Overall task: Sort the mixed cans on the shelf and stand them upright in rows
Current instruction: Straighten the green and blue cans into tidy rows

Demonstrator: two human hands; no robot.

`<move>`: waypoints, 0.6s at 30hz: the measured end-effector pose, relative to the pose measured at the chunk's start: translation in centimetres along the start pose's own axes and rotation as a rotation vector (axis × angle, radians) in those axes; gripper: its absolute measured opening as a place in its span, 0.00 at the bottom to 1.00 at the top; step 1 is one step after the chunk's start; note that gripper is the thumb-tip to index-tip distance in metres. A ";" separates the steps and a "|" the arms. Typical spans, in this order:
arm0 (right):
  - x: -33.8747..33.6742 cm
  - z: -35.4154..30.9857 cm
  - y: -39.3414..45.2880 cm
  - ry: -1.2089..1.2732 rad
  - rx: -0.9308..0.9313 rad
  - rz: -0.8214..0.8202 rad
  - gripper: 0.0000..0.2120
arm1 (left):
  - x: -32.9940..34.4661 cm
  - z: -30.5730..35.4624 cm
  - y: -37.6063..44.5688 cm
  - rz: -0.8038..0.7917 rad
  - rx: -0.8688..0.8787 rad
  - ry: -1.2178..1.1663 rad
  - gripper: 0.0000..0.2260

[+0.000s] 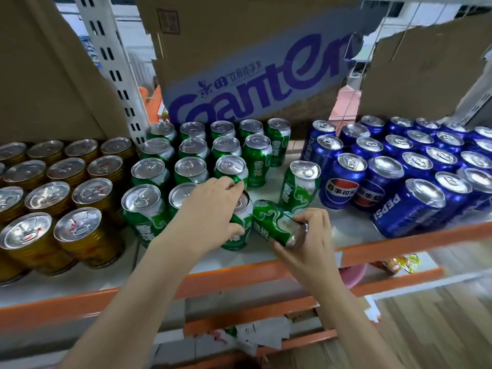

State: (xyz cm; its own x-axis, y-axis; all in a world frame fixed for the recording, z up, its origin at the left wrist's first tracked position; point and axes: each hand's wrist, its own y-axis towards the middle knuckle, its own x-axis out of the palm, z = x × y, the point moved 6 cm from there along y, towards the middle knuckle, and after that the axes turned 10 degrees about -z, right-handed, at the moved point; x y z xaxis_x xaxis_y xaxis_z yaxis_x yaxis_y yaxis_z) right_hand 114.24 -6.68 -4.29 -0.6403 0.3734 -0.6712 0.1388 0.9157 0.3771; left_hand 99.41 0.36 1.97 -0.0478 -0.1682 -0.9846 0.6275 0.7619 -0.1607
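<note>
- Nearest the shelf's orange front edge [399, 249], the right hand [308, 235] grips a tipped green can [277, 222], its long axis running left to right, one end in the palm.
- Just left, touching it, the left hand [210, 209] clasps an upright green can [239, 230] at the top.
- Behind stand rows of green cans [191, 153], gold cans [61, 182] left, blue cans [415, 161] reading "PEPSI" right.
- Farthest, a cardboard box [239, 62] reads "Ganten".

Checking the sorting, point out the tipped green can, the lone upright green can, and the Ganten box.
tipped green can [275, 222], head view, on its side wall
lone upright green can [298, 189], head view, on its label
Ganten box [253, 83], head view, on its printed front
</note>
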 end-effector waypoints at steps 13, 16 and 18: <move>3.1 -1.0 4.0 -0.576 0.213 -0.578 0.41 | 0.7 -1.0 0.3 0.051 -0.025 -0.113 0.38; 4.0 -1.4 4.6 -0.625 0.258 -0.562 0.38 | 0.7 -1.0 0.2 0.073 -0.051 -0.135 0.37; 4.1 -1.3 4.9 -0.607 0.278 -0.537 0.35 | 0.6 -1.0 0.1 0.087 -0.072 -0.146 0.36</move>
State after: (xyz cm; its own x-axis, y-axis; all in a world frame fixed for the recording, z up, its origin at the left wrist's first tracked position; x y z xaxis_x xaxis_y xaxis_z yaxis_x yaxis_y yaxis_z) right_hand 111.25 -0.86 -4.37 -0.1678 -0.1793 -0.9694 0.1640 0.9646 -0.2068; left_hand 98.67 0.98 1.31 0.1213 -0.1848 -0.9753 0.5666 0.8196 -0.0848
